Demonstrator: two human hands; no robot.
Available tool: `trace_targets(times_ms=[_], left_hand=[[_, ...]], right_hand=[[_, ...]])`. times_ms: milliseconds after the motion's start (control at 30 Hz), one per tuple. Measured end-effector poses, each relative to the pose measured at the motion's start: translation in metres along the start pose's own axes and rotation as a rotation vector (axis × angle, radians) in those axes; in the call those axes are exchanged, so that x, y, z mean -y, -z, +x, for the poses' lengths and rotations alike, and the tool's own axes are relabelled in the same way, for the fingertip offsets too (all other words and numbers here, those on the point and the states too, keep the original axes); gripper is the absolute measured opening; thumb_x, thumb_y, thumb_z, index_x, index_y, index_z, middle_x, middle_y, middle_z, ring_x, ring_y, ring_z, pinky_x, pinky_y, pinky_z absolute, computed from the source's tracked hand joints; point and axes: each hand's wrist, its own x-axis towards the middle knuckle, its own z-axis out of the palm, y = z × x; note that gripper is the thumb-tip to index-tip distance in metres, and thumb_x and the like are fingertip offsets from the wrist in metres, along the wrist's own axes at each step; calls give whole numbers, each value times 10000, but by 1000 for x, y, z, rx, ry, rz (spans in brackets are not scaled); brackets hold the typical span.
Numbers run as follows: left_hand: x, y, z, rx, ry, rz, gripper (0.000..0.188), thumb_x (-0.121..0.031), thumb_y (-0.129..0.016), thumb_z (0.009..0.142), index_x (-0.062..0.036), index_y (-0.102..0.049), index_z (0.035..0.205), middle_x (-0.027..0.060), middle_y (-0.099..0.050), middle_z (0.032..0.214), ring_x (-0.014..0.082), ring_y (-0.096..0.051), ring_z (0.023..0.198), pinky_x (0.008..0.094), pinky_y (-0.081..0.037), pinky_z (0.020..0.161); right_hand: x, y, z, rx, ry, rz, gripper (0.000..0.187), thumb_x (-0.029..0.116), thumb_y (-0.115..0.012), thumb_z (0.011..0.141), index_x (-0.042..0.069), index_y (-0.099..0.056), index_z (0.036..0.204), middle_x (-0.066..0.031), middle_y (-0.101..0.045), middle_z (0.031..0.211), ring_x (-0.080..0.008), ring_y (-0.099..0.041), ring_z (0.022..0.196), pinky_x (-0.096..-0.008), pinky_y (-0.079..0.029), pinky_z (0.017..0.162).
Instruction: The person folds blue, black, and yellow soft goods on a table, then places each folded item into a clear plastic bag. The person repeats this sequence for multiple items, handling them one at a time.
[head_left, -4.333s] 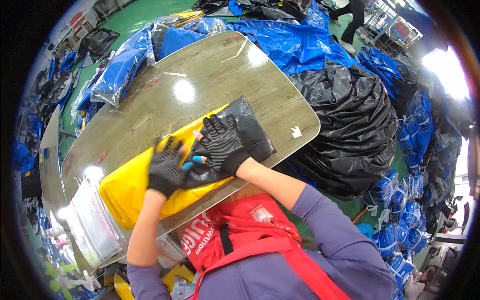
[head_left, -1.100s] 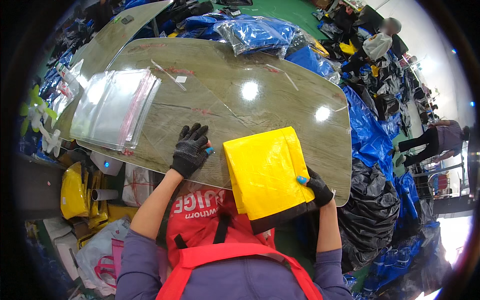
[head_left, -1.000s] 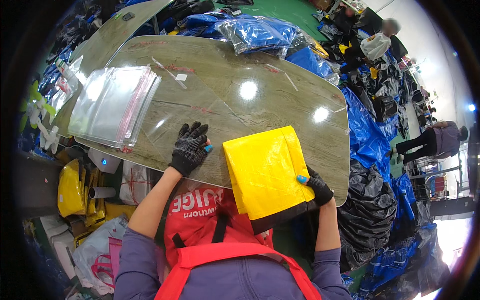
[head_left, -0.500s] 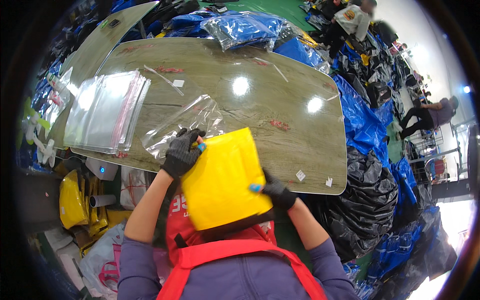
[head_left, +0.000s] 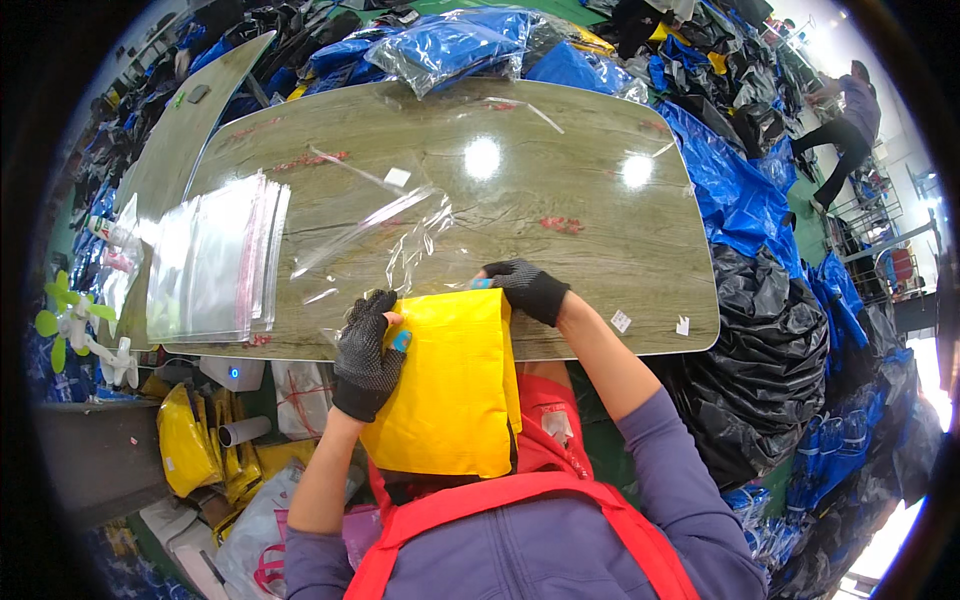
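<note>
A flat, folded yellow woven-looking bundle hangs over my lap, its top edge at the table's near edge. My left hand, in a dotted black glove, is closed on its left side near the upper corner, thumb on top. My right hand, also gloved, has thumb and fingers pinched at the bundle's upper right corner. Whether they hold the bundle or thin film there, I cannot tell. Just beyond the bundle a crumpled clear plastic bag lies on the table, its near end partly behind the bundle.
On the wood-patterned table, a stack of clear bags lies at the left. Blue packages crowd the far edge. Black sacks bulge at the right. A small fan stands at the left; a person is far right.
My right hand has gone from the bundle's lower right side up to its upper right corner. The bundle has come nearer upright, and my left hand keeps its left side.
</note>
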Motion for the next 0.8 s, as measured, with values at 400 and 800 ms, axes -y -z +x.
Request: trace_targets(times_ms=[400, 800], left_hand=[[24, -7, -8, -24, 237, -17, 298, -69, -647, 810, -12, -602, 1099, 206, -623, 1106, 375, -574, 1072, 428, -428, 966], [53, 3, -10, -21, 768, -629, 470, -183, -693, 873, -3, -512, 1268, 81, -642, 1094, 139, -582, 948, 259, -465, 825]], right_hand=[[-27, -35, -59, -450, 496, -686, 397, 411, -662, 878, 18, -663, 930, -185, -640, 697, -255, -647, 617, -360, -471, 551], [-53, -21, -87, -569, 358, -378, 280, 269, -609, 930, 22, -606, 1061, -107, -689, 860, -179, -648, 756, -330, -519, 673]])
